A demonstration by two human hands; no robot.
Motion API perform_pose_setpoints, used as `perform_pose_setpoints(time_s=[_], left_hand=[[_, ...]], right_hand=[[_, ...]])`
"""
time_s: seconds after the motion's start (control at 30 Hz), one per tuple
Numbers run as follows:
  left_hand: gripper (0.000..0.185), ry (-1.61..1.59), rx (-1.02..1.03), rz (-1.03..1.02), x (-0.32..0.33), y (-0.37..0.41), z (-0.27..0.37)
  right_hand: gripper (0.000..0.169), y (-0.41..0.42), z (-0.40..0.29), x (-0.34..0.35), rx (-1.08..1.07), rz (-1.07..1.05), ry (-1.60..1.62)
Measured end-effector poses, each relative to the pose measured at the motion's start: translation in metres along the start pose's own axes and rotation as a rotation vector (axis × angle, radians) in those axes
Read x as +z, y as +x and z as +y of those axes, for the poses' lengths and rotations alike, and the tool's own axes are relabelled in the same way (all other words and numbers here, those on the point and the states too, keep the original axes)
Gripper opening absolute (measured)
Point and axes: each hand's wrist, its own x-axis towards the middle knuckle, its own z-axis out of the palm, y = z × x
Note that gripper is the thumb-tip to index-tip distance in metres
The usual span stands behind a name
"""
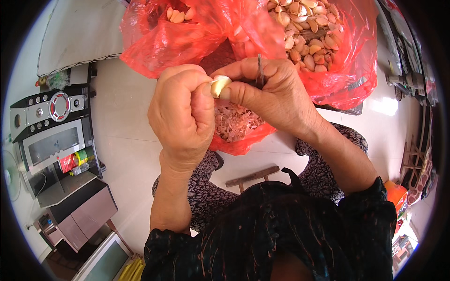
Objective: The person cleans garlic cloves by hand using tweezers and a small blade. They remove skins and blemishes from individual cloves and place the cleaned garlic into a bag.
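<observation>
A pale garlic clove [220, 86] is pinched between both thumbs and index fingers. My left hand [182, 109] grips its left side, the other fingers curled in. My right hand [270, 93] holds the right end and also keeps a thin dark blade [260, 70] between its fingers, its handle hidden. Below the hands, garlic skins [237, 121] lie in a red plastic bag [242, 147]. At the upper right, another red plastic bag [355, 70] is full of unpeeled garlic cloves [309, 49]. Several smooth cloves [178, 15] rest in the red bag [165, 45] at upper left.
A wooden stool or bench part [252, 176] is between my legs. To the left stand a cabinet [84, 221] and a black and silver appliance panel [45, 109]. A pale covered surface [84, 31] is at upper left. Tiled floor [123, 116] lies around the bags.
</observation>
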Motion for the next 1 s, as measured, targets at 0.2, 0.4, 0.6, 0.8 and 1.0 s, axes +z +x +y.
perform_pose_setpoints(time_s=[0.2, 0.4, 0.6, 0.8, 1.0], left_hand=[[0.012, 0.056, -0.017, -0.003, 0.001, -0.003, 0.000], [0.009, -0.044, -0.091, -0.024, 0.001, -0.004, 0.003], [0.003, -0.342, -0.404, -0.038, 0.000, -0.004, 0.006], [0.006, -0.528, -0.548, -0.015, -0.005, -0.003, 0.010], [0.014, -0.921, -0.804, 0.026, -0.010, 0.009, 0.018]], right_hand=[[0.019, 0.003, -0.012, -0.002, 0.223, -0.010, 0.249], [0.020, 0.003, -0.008, -0.001, 0.223, -0.029, 0.209], [0.016, 0.004, -0.008, 0.000, 0.182, -0.008, 0.192], [0.016, 0.005, -0.006, -0.001, 0.212, -0.009, 0.122], [0.018, 0.004, -0.004, -0.001, 0.222, -0.011, 0.156]])
